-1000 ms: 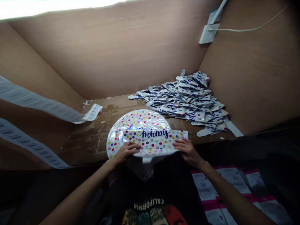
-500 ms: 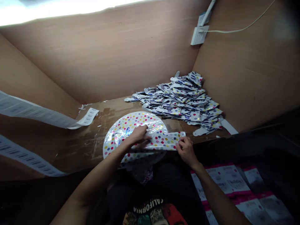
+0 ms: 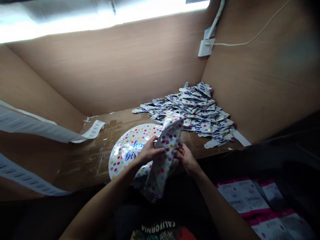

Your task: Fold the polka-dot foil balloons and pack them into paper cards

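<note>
A polka-dot foil balloon point(image 3: 166, 146), flat and partly folded, stands raised between my two hands. My left hand point(image 3: 150, 150) grips its left side, thumb in front. At its right edge, the fingers of my right hand point(image 3: 185, 156) are closed on the foil. Beneath and to the left lies a round flat foil balloon point(image 3: 122, 151) with the same dots and blue "happy birthday" lettering, partly covered by my left hand and the raised balloon. Just beyond my hands is a heap of folded dotted balloons point(image 3: 197, 106) with white tails.
Strips of barcode labels point(image 3: 37, 121) hang at the left, one end resting on the cardboard surface point(image 3: 82, 160). White and pink packets point(image 3: 245, 196) lie lower right. Wooden panels point(image 3: 120, 66) enclose the back and sides. A power socket point(image 3: 206, 47) with a cable sits in the back right corner.
The dotted balloon has been lifted and turned from lying sideways to upright. My right hand has moved left, nearer my left hand. Blue lettering on the balloon below is now exposed.
</note>
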Tool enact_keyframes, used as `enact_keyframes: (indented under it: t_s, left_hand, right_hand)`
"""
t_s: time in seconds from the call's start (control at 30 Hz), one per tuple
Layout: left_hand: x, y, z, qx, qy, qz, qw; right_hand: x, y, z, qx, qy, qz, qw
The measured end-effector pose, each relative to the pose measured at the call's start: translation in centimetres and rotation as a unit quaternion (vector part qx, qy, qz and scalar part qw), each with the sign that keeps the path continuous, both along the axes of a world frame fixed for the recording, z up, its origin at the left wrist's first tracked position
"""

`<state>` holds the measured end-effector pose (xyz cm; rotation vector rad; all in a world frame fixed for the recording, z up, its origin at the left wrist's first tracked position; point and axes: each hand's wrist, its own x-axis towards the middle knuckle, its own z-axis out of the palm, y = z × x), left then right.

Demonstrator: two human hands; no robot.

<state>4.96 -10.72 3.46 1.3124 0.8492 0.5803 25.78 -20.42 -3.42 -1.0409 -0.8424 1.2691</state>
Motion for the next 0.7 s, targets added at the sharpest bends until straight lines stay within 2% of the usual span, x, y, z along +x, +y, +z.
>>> enact_keyframes:
  t_s: [0.07,0.13,0.2,0.33,0.43,0.53,0.6,0.7]
  left_hand:
    - [-0.6,-2.0,-0.2,-0.055,-0.049,0.020,0.997]
    - [-1.5,-3.2,-0.4,-0.089,-0.062,0.028,0.994]
    - [-2.4,-3.9,-0.5,-0.080,-0.056,0.053,0.994]
    - [-4.1,-4.1,-0.4,0.000,-0.037,0.091,0.995]
    - [-4.7,-3.8,-0.1,0.048,-0.051,0.132,0.989]
    - [-5.1,-3.4,0.5,0.001,-0.117,0.174,0.978]
    - [-5.3,-3.4,0.6,-0.057,-0.142,0.149,0.977]
    - [-5.8,-3.8,0.1,-0.093,-0.095,0.089,0.987]
  right_hand:
    - [-1.0,0.9,1.3,-0.011,0.041,0.094,0.995]
    - [-1.4,1.4,2.1,-0.022,0.056,0.135,0.989]
    - [-1.5,1.8,2.2,-0.040,0.079,0.149,0.985]
    - [-2.3,2.6,1.8,-0.057,0.114,0.095,0.987]
    - [-3.5,3.9,2.0,-0.037,0.125,0.069,0.989]
    - [-4.5,5.7,2.7,0.001,0.134,0.050,0.990]
    - [-4.8,6.7,3.1,0.024,0.093,0.044,0.994]
    - [-4.7,7.2,3.3,0.078,-0.033,0.038,0.996]
